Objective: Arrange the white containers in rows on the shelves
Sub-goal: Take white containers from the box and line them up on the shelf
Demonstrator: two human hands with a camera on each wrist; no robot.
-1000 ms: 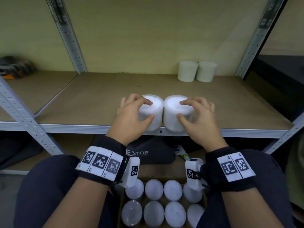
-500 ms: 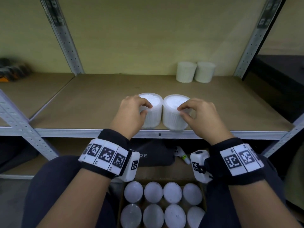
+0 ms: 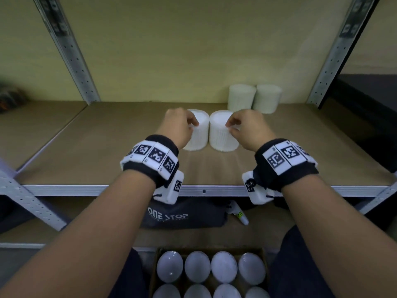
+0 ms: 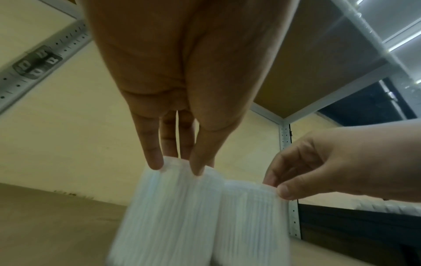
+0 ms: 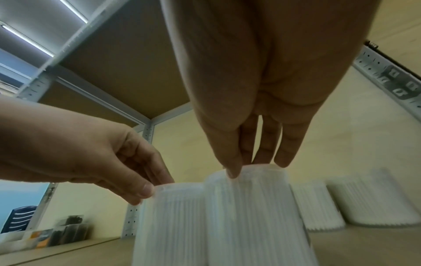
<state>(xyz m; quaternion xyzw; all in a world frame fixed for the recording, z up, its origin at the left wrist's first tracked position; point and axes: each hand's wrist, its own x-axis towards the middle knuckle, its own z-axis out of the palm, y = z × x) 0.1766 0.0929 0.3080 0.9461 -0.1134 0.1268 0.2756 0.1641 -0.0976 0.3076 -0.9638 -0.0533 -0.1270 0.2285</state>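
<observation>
Two white ribbed containers stand upright side by side on the middle of the shelf board (image 3: 103, 160). My left hand (image 3: 193, 125) pinches the top rim of the left container (image 3: 199, 134), thumb on the near side. My right hand (image 3: 231, 126) pinches the rim of the right container (image 3: 223, 136) the same way. The left wrist view shows my left fingertips (image 4: 154, 163) on the left container (image 4: 166, 216), which touches the right container (image 4: 250, 225). The right wrist view shows my right fingertips (image 5: 232, 171) on the right container (image 5: 250, 216).
Two more white containers (image 3: 241, 97) (image 3: 268, 98) stand at the back right of the shelf, by the wall. A cardboard box (image 3: 210, 274) with several containers sits below between my knees. A dark bag (image 3: 184, 214) lies on the lower shelf. Metal uprights (image 3: 71, 52) flank the bay.
Both hands have slid the two containers from the front edge back toward the middle of the shelf. My grip has shifted from around their sides to their top rims.
</observation>
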